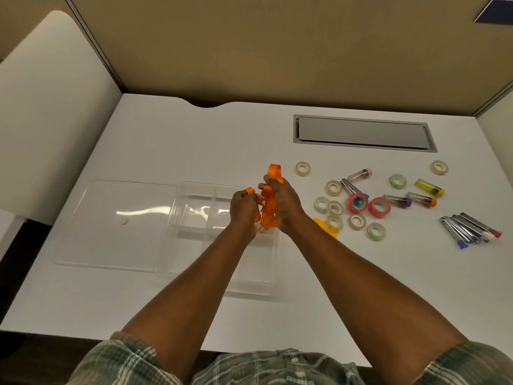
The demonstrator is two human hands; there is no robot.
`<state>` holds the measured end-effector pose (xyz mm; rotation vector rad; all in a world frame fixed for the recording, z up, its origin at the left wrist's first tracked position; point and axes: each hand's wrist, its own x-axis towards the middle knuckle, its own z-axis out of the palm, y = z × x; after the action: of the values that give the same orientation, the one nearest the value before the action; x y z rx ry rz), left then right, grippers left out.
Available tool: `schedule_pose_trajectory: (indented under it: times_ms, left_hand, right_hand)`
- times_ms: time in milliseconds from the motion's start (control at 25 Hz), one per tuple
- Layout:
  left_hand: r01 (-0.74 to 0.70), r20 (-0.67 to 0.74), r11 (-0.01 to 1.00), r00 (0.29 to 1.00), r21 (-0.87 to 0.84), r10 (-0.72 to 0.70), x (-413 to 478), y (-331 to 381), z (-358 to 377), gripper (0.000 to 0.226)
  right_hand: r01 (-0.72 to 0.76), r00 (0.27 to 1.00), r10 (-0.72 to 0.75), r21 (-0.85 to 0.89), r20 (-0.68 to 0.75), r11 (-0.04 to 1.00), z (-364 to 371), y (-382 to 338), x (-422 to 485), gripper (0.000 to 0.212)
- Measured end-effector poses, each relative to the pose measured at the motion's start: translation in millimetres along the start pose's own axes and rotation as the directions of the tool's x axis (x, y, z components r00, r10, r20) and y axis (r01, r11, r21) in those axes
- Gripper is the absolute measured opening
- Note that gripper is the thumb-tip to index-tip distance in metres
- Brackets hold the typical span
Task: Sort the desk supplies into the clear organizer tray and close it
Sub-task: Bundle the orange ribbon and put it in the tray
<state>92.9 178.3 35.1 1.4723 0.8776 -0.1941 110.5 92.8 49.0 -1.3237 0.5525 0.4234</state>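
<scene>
Both hands meet above the clear tray (177, 245), which sits open on the white tabletop (172, 145) with its lid (111, 223) lying flat just to its left. The left hand (244, 211) and the right hand (283, 202) are both closed around an orange strap (268, 201); the right hand's grip holds its upper part, with a loop sticking up past the fingers, and the left hand's grip pinches a lower fold. A metal clip hangs at the strap's bottom end, over the tray. To the right of the tray lie the loose supplies: tape rolls (333, 187), two pink rolls (379, 207), capped tubes (359, 175), a yellow tube (429, 187) and a bundle of metal clippers (469, 227). An orange paper (319, 222) peeks out beside the right wrist.
</scene>
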Motion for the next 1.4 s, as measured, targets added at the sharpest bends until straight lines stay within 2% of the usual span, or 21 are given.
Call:
schedule_pose_trajectory:
  times_ms: [120, 200, 240, 320, 400, 520, 640, 720, 800, 880, 960, 1040, 1200, 1280, 1360, 1400]
  left_hand:
    - [-0.057, 0.003, 0.993, 0.998, 0.104, 0.057, 1, -1, 0, 0.015]
    - [-0.091, -0.016, 0.983, 0.995, 0.159, 0.095, 0, 0, -1, 0.018]
    - [-0.099, -0.034, 0.981, 0.994, 0.168, 0.106, -1, 0, -1, 0.02]
    - [-0.11, -0.076, 0.979, 0.989, 0.173, 0.125, -3, 2, 0, 0.023]
    - [-0.103, -0.08, 0.976, 0.99, 0.19, 0.12, -4, 3, -1, 0.026]
    - [-0.103, -0.02, 0.957, 0.993, 0.271, 0.112, -4, 2, -5, 0.043]
    - [-0.162, -0.058, 0.911, 0.978, 0.379, 0.199, -4, -2, -8, 0.041]
    - [-0.236, -0.075, 0.859, 0.951, 0.454, 0.301, -5, -5, -10, 0.039]
    - [-0.362, -0.018, 0.755, 0.896, 0.546, 0.443, -6, -11, -13, 0.036]
    - [-0.46, 0.098, 0.623, 0.846, 0.632, 0.525, -5, -19, -16, 0.034]
    - [-0.52, 0.251, 0.466, 0.815, 0.716, 0.523, -4, -30, -15, 0.037]
    - [-0.547, 0.344, 0.363, 0.801, 0.754, 0.491, -3, -38, -13, 0.042]
    - [-0.539, 0.36, 0.324, 0.804, 0.777, 0.474, 1, -41, -8, 0.046]
    - [-0.516, 0.314, 0.329, 0.804, 0.791, 0.504, -2, -36, -5, 0.044]
    - [-0.521, 0.239, 0.344, 0.758, 0.781, 0.607, -9, -32, 2, 0.039]
    - [-0.564, 0.217, 0.349, 0.705, 0.748, 0.675, -15, -32, 8, 0.037]
  right_hand:
    - [-0.041, 0.999, 0.041, 0.059, 0.016, 0.997, -3, -1, -1, 0.042]
    - [-0.052, 0.999, 0.053, 0.087, -0.01, 0.995, -5, -1, -1, 0.053]
    - [-0.041, 0.998, 0.043, 0.05, -0.037, 0.998, -5, -1, -1, 0.053]
    - [0.028, 0.994, -0.047, -0.181, -0.099, 0.983, -2, 1, 1, 0.046]
    - [0.144, 0.968, -0.223, -0.469, -0.117, 0.872, -4, 7, 4, 0.036]
    - [0.288, 0.921, -0.387, -0.756, 0.049, 0.588, -15, 13, 6, 0.027]
    - [0.334, 0.895, -0.402, -0.888, 0.193, 0.317, -23, 21, 6, 0.033]
    - [0.367, 0.869, -0.437, -0.895, 0.232, 0.254, -27, 27, 2, 0.04]
    - [0.388, 0.854, -0.462, -0.885, 0.239, 0.258, -33, 32, -2, 0.042]
    - [0.376, 0.864, -0.442, -0.893, 0.242, 0.247, -41, 39, -6, 0.041]
    - [0.363, 0.883, -0.384, -0.91, 0.268, 0.201, -50, 46, -9, 0.04]
    - [0.373, 0.895, -0.332, -0.909, 0.298, 0.187, -57, 50, -10, 0.044]
    - [0.366, 0.909, -0.301, -0.898, 0.289, 0.245, -73, 49, -9, 0.055]
    - [0.366, 0.892, -0.386, -0.877, 0.235, 0.312, -89, 50, -11, 0.05]
    - [0.302, 0.87, -0.489, -0.852, 0.062, 0.429, -112, 52, -14, 0.039]
    - [0.232, 0.868, -0.493, -0.836, -0.052, 0.498, -126, 52, -15, 0.034]
